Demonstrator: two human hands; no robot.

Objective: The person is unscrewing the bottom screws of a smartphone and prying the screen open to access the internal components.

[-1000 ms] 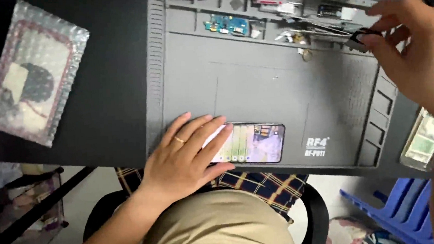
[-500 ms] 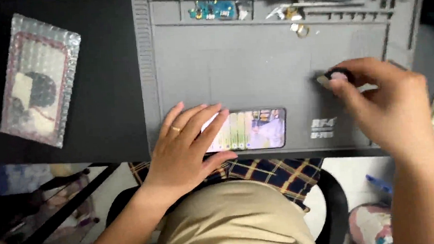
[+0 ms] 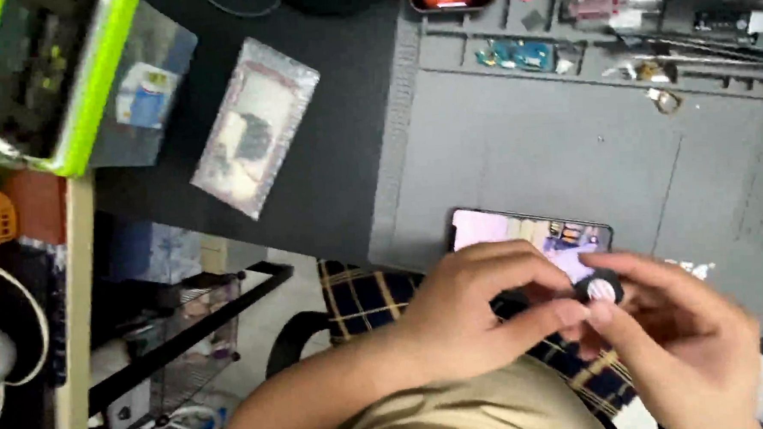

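Observation:
A smartphone [image 3: 528, 232] with a lit colourful screen lies flat near the front edge of a grey repair mat [image 3: 567, 146]. Just in front of it, my left hand [image 3: 471, 309] and my right hand [image 3: 670, 331] meet over my lap. Both pinch a small round black object with a pale centre [image 3: 601, 288] between their fingertips. My left fingers partly cover the phone's near edge. The object's lower part is hidden by my fingers.
A bubble-wrap pouch [image 3: 253, 126] lies on the dark desk left of the mat. A green-rimmed box [image 3: 58, 83] stands at the far left. Small parts, tweezers and a circuit board [image 3: 516, 56] fill the mat's back trays. A wire rack [image 3: 172, 335] stands below the desk.
My right hand has carried the small round object from the mat's right side to the front. My left hand has lifted off the phone to meet it. The view has swung left.

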